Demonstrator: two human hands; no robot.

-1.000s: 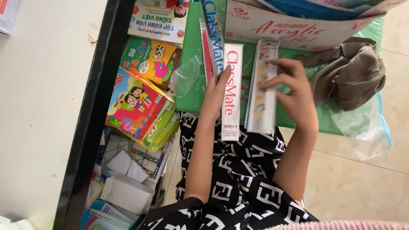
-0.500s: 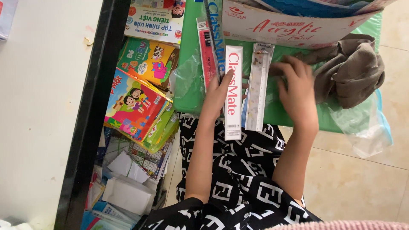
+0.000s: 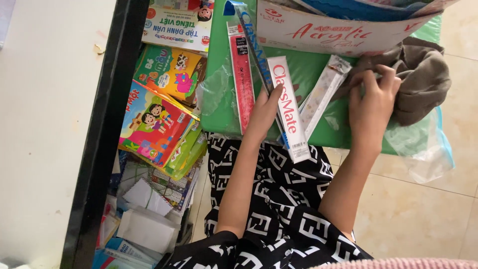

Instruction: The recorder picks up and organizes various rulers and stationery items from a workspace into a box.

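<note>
Beige tiled floor [image 3: 423, 214] fills the lower right, a white cabinet side with a black edge [image 3: 107, 124] runs down the left. Centre top, a green plastic-wrapped pad [image 3: 219, 74] rests over a black-and-white patterned lap [image 3: 279, 199]. Colourful children's books [image 3: 159, 124] pile at its left; a white acrylic-paint box [image 3: 338, 32] overhangs the top. Left hand [image 3: 264, 112] lies flat, fingers pressing a long white boxed ruler [image 3: 289, 109] beside a pink ruler [image 3: 242, 84]. Right hand [image 3: 371, 99] pinches brown cloth [image 3: 423, 79], next to a clear patterned ruler [image 3: 321, 94].
</note>
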